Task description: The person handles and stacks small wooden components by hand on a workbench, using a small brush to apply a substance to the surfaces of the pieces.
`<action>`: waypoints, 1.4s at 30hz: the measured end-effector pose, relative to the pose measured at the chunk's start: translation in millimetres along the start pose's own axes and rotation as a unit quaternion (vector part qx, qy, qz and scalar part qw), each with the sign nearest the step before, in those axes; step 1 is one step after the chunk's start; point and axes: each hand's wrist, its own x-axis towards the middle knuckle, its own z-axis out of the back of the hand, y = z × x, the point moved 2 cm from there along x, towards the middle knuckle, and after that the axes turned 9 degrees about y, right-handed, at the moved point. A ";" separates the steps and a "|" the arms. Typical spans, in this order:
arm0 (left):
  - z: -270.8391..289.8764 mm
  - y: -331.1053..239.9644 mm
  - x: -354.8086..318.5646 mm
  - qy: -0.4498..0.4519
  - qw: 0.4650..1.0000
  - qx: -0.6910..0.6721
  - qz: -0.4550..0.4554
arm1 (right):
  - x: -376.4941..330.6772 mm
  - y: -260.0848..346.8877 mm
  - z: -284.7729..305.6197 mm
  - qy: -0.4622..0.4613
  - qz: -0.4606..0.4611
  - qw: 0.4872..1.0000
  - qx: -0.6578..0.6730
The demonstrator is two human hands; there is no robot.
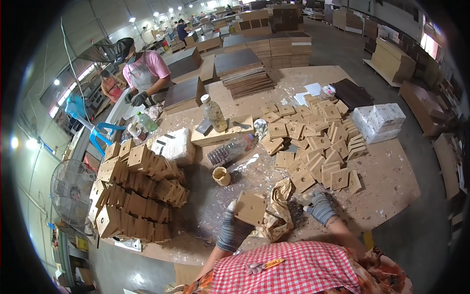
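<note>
My left hand (pixel 234 229), in a grey knit glove, holds a small square wooden block (pixel 251 207) upright above the near edge of the round worktable (pixel 391 191). My right hand (pixel 320 208), also gloved, rests fingers down on the tabletop beside a crumpled brown rag (pixel 280 208); whether it grips anything I cannot tell. Just beyond my right hand lies a loose heap of square wooden blocks with centre holes (pixel 313 147). A tall stack of similar blocks (pixel 139 191) stands to my left.
A small yellow cup (pixel 221 176), a clear bottle (pixel 214 112), a plank (pixel 223 134) and white wrapped bundles (pixel 379 122) lie on the table. A person in a pink shirt (pixel 144 73) works at the far left. A fan (pixel 73 191) stands at left. Board stacks (pixel 245 71) fill the background.
</note>
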 end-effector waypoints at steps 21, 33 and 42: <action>-33.7 -5.6 -2.7 0.028 0.997 0.064 0.042 | 11.6 120.6 131.4 0.139 -0.050 0.475 0.867; -56.5 -3.1 -4.6 0.054 0.988 0.134 0.052 | 18.8 156.1 163.4 -0.065 0.220 0.844 0.484; -29.2 -5.4 -15.5 0.109 0.921 0.364 0.082 | 21.6 165.4 166.7 -0.011 0.264 0.861 0.434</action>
